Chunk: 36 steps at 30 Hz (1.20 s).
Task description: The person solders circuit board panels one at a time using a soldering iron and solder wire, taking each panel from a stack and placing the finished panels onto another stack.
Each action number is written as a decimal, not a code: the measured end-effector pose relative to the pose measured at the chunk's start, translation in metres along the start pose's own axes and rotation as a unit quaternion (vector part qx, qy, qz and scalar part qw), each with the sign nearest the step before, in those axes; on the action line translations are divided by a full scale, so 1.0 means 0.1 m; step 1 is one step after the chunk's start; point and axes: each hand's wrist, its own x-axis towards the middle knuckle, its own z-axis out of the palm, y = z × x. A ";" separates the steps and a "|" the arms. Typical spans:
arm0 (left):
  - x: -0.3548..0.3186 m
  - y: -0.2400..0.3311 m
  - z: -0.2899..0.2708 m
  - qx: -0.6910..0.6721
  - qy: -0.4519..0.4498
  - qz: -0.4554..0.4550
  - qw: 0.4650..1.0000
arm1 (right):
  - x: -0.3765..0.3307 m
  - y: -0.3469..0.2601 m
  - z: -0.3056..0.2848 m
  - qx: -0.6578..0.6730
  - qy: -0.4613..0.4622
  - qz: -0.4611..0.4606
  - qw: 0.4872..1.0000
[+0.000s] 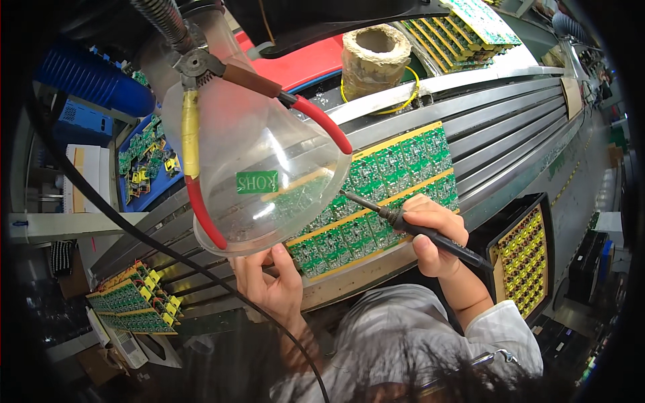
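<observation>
A green circuit board panel (406,164) with yellow strips lies tilted on the metal rails in front of me, made up of several small boards. My right hand (433,228) is closed around the black handle of a soldering iron (458,252). The iron's tip points up-left, over the panel's middle near the funnel's rim. At the panel's near left corner is my left hand (272,292), its fingers curled, with the fingertips partly behind the rim. What they pinch, if anything, I cannot make out. A clear plastic funnel (242,148) with a green label covers the panel's left part.
Red-and-black-handled pliers (326,124) cross the funnel. A black cable (175,252) hangs down past my left arm. Stacked boards (457,40) and a cardboard roll (373,60) stand behind. More boards (138,302) sit lower left; a black tray (521,258) of yellow parts stands right.
</observation>
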 end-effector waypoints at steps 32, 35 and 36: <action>-0.10 -0.31 -0.07 -0.200 0.047 -0.071 0.976 | 0.10 -0.03 0.39 -0.024 -0.058 0.011 0.998; -0.09 -0.30 -0.08 -0.195 0.046 -0.071 0.977 | 0.12 -0.02 0.43 -0.035 -0.064 0.004 0.997; -0.10 -0.28 -0.08 -0.189 0.044 -0.077 0.978 | 0.13 -0.02 0.44 -0.038 -0.062 0.001 0.997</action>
